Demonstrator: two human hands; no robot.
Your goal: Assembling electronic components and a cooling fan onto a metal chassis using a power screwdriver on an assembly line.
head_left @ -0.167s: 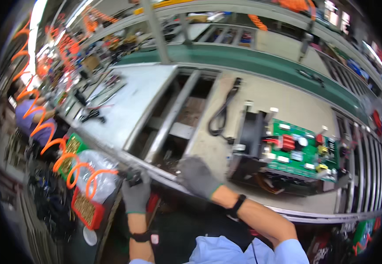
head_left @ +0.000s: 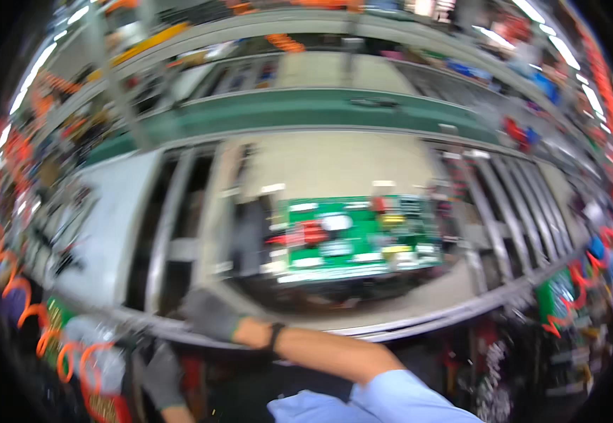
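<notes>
The green circuit board (head_left: 357,238), long from left to right, sits on a dark unit (head_left: 251,236) rightward and beyond the right hand (head_left: 213,314), which is nearer than the left hand (head_left: 162,375); their blurred fingers I cannot tell.

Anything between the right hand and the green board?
Yes: along the left side of the green board, the black block stands partly between them. Right hand is front-left; blur hides finer detail.
</notes>
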